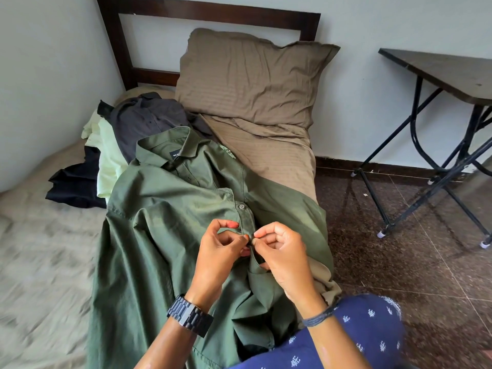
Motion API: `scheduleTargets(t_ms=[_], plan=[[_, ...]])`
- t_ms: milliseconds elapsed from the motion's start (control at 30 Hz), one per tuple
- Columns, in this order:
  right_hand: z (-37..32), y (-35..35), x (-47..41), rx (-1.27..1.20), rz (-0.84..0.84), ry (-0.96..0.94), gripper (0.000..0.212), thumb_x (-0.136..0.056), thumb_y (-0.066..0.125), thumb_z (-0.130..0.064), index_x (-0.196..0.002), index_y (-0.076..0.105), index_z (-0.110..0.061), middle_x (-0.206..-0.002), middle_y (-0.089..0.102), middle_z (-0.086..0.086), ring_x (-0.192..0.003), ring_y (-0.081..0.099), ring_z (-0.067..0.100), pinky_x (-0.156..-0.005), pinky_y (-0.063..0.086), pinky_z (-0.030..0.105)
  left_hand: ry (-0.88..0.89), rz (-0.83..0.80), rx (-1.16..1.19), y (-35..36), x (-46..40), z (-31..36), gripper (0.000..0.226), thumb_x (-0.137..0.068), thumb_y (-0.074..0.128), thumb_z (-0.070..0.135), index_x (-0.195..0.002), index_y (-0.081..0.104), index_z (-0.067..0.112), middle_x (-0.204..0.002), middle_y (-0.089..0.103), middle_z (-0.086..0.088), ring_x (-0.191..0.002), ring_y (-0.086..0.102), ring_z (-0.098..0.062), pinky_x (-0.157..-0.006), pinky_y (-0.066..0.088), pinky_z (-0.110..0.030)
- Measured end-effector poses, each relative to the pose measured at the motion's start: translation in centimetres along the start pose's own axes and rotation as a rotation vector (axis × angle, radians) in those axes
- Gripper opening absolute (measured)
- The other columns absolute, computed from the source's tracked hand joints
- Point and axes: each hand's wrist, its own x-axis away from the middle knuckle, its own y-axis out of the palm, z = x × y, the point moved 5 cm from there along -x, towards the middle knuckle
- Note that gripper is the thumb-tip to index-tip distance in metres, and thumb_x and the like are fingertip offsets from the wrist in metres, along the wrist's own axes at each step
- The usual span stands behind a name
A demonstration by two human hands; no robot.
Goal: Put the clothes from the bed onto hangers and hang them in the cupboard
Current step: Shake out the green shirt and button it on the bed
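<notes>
I am working at the front placket of the green shirt (165,235), which is lying spread face-up along the near edge of the bed (40,262), its collar pointing toward the pillow (250,78). My left hand (222,251) is pinching the placket edge with curled fingers (243,237), and my right hand (282,251) is pinching the opposite edge, thumb and forefinger meeting at a button I cannot quite see. One button (241,206) just beyond my hands, toward the pillow, is sitting fastened. The remaining clothes (127,134) are lying heaped beside the pillow, on the wall side. I am seeing no hanger here. I am judging the risks as these: the smooth cloth slipping from my pinch so the button misses its hole, or my tugging dragging the shirt's hem off the bed edge toward the floor (399,235), since part of it is already hanging there
</notes>
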Motion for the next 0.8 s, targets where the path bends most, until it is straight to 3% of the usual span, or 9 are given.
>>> scheduleTargets(t_ms=[200,367,467,633,800], plan=[[-2.3,0.1,1.1,0.413,0.157,-0.52,0.014,-0.079,0.067,-0.001,-0.079,0.065,-0.015,-0.072,0.061,-0.005,-0.063,0.058,0.008,-0.06,0.045,0.013,0.097,-0.014,0.003,0.1,0.1,0.1,0.021,-0.086,0.059,-0.009,-0.091,0.046,0.007,-0.058,0.064,-0.002,-0.058,0.062,-0.013,-0.061,0.055,-0.023],[-2.5,0.2,1.2,0.488,0.144,-0.576,0.012,-0.082,0.067,-0.005,-0.085,0.069,-0.016,-0.08,0.063,-0.003,-0.067,0.06,0.01,-0.065,0.049,0.024,0.151,-0.02,0.028,0.0,0.3,0.2,0.022,-0.086,0.058,-0.01,-0.089,0.045,0.008,-0.06,0.064,-0.004,-0.06,0.063,-0.014,-0.06,0.053,-0.021],[-2.6,0.4,1.4,0.492,0.118,-0.583,0.011,-0.082,0.066,-0.006,-0.087,0.07,-0.015,-0.082,0.063,-0.004,-0.069,0.06,0.009,-0.067,0.049,0.022,0.192,-0.002,0.021,-0.1,0.3,0.2,0.025,-0.086,0.056,-0.013,-0.084,0.043,0.008,-0.057,0.062,-0.002,-0.054,0.059,-0.011,-0.056,0.05,-0.018],[-2.5,0.1,1.0,0.393,0.073,-0.481,0.007,-0.082,0.071,-0.011,-0.084,0.071,-0.017,-0.079,0.064,-0.007,-0.073,0.062,0.005,-0.066,0.048,0.011,0.293,0.042,-0.097,-0.4,0.2,0.0,0.029,-0.086,0.059,-0.009,-0.079,0.042,0.014,-0.066,0.058,-0.012,-0.061,0.058,-0.018,-0.06,0.049,-0.024],[-1.3,0.0,0.0,-0.189,-0.147,0.017,0.014,-0.086,0.065,-0.002,-0.08,0.071,-0.014,-0.067,0.066,-0.004,-0.063,0.061,0.004,-0.05,0.049,0.02,0.322,0.004,-0.092,-0.7,-0.3,-0.1,0.03,-0.088,0.056,-0.01,-0.079,0.043,0.015,-0.068,0.049,-0.009,-0.065,0.047,-0.019,-0.062,0.041,-0.027]])
